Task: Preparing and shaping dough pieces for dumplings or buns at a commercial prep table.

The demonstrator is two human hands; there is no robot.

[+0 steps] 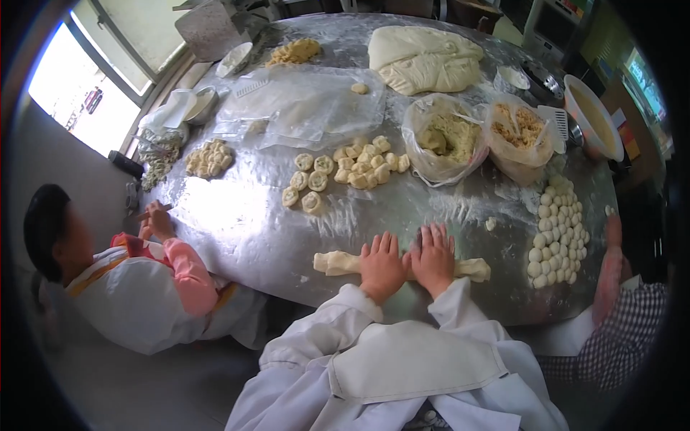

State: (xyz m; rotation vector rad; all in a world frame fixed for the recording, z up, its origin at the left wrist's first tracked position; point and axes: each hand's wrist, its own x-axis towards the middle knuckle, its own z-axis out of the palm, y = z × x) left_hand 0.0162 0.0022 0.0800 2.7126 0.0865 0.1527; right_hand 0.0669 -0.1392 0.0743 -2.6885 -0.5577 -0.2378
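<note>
A thick log of pale dough (338,264) lies crosswise on the floured metal table in front of me. My left hand (383,264) and my right hand (433,258) rest flat on its middle, side by side, with the fingers pointing away from me. Both ends of the log stick out past my hands; the part under my palms is hidden. Beyond my left hand are a cluster of cut dough pieces (369,164) and several round pieces with green filling (311,203). A small dough scrap (490,224) lies beyond the log's right end.
Plastic bags of greenish filling (458,140) and orange-brown filling (520,129) stand farther back, near a big dough mass (426,56). Plastic sheeting (307,102) covers the back left. Small dough balls (558,231) lie at right. A co-worker (156,275) stands left, another person's arm (612,269) right.
</note>
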